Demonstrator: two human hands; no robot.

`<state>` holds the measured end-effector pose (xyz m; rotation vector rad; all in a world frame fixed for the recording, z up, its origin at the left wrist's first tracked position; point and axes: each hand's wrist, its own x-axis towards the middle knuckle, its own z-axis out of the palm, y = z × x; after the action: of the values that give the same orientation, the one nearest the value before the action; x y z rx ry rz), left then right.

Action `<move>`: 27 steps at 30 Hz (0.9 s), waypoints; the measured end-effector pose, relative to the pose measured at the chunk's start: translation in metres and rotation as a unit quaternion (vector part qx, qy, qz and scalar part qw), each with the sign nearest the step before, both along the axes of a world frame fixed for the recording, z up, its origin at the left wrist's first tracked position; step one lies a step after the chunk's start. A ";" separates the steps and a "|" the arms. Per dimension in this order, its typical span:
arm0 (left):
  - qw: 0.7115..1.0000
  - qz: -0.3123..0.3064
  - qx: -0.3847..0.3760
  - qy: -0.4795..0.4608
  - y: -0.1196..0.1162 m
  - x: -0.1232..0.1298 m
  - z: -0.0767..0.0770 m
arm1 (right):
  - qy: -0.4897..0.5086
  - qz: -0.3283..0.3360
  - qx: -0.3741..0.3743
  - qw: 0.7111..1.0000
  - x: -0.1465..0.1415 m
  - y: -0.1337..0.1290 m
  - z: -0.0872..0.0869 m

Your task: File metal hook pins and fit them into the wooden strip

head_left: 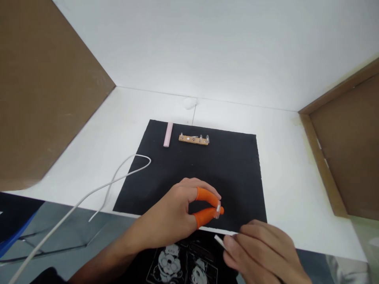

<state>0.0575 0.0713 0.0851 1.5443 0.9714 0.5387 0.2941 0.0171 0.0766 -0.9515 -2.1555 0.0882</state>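
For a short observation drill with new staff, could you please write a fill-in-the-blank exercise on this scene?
1. The left hand holds a small clear piece, and its finger covers are coloured ____.
2. The right hand holds a thin stick-like piece whose colour is ____.
3. Seen from the person's side, the pink tube lies to the ____ of the wooden strip.
4. The mat under the wooden strip is coloured ____.

Missing words: orange; white; left; black.

We're pinching a clear piece point(218, 210) with our left hand point(173, 213) in orange caps point(206, 195); nearby, our right hand point(262, 250) grips a white stick point(219, 241)! Beyond, on the black mat point(233, 169), we spot a pink tube point(167, 135) beside a tan strip point(191, 140), a white cable point(111, 182) looping leftward.
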 end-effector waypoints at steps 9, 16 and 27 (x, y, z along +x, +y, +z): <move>1.000 -0.006 -0.001 0.003 0.000 0.002 0.000 | 0.050 -0.034 0.042 0.997 0.009 0.013 -0.005; 1.000 0.000 0.000 -0.001 0.001 0.002 -0.002 | 0.056 -0.010 0.037 0.998 0.002 0.012 -0.011; 1.000 -0.002 0.002 0.003 0.001 0.000 -0.004 | 0.081 -0.007 0.009 0.997 0.006 0.015 -0.023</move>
<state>0.0576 0.0720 0.0807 1.5526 0.9729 0.5334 0.3000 0.0318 0.0534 -0.9167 -1.9982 0.1352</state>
